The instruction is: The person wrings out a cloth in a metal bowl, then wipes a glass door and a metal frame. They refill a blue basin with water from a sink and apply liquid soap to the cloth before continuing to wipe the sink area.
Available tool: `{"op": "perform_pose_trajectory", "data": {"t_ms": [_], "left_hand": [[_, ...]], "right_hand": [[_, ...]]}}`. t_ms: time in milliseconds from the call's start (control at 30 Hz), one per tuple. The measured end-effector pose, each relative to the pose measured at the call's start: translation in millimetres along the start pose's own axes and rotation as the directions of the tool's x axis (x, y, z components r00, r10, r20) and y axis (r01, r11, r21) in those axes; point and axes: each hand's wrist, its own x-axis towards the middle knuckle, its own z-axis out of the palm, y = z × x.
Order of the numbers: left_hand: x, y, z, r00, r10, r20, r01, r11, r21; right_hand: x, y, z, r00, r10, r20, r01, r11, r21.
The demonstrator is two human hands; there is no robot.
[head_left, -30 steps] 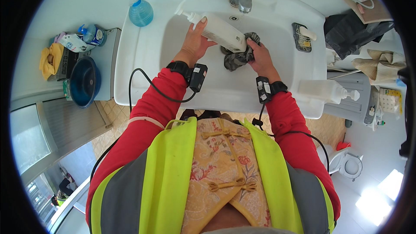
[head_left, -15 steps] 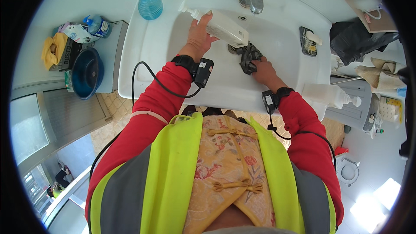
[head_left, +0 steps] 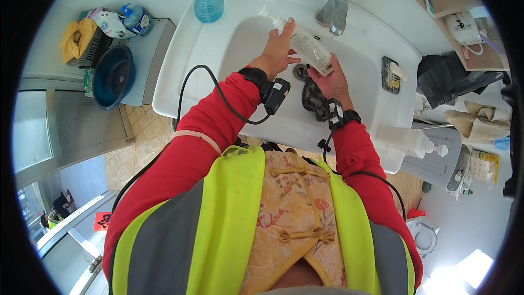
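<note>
My left hand (head_left: 279, 53) grips a white pump bottle (head_left: 310, 47) near its neck, thumb along the upper side. The bottle tilts over the basin of the white sink (head_left: 183, 76), pump end to the upper left and base to the lower right. At the base, my right hand (head_left: 334, 82) is closed against the bottle, palm turned up. A dark, crumpled cloth (head_left: 313, 100) lies in the basin beside my right hand, near the drain (head_left: 299, 71). Its upper end is partly hidden behind my fingers.
A metal faucet (head_left: 335, 8) stands at the sink's back. On the rim are a blue spray bottle (head_left: 209, 4), a soap dish (head_left: 392, 75) and a second pump bottle (head_left: 406, 141), lying down. Left of the sink, a blue basin (head_left: 113, 77) rests on a cabinet.
My right hand has let go of the dark cloth and moved up to the bottle's base. The cloth now lies in the basin. The view has shifted slightly.
</note>
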Motion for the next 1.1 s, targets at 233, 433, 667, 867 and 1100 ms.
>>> {"op": "perform_pose_trajectory", "data": {"t_ms": [233, 433, 667, 867, 1100], "left_hand": [[4, -22, 5, 0.972, 0.215, 0.093, -0.231, 0.946, 0.226], [-12, -19, 4, 0.818, 0.559, 0.139, -0.518, 0.609, 0.6], [-54, 27, -43, 0.793, 0.578, 0.195, -0.534, 0.504, 0.679], [-79, 59, -83, 0.818, 0.573, 0.051, -0.467, 0.61, 0.64], [-153, 122, -138, 0.739, 0.672, 0.043, -0.634, 0.673, 0.382]], "right_hand": [[3, -5, -2, 0.992, 0.116, -0.051, -0.115, 0.993, 0.009], [-8, -7, 4, 0.962, 0.116, -0.247, -0.214, 0.883, -0.418], [-26, 9, 1, 0.988, 0.009, -0.157, -0.137, 0.539, -0.831], [-9, 37, 6, 0.999, 0.034, 0.023, 0.005, 0.445, -0.896], [-8, 66, 41, 0.976, 0.042, 0.212, 0.203, 0.159, -0.966]]}}
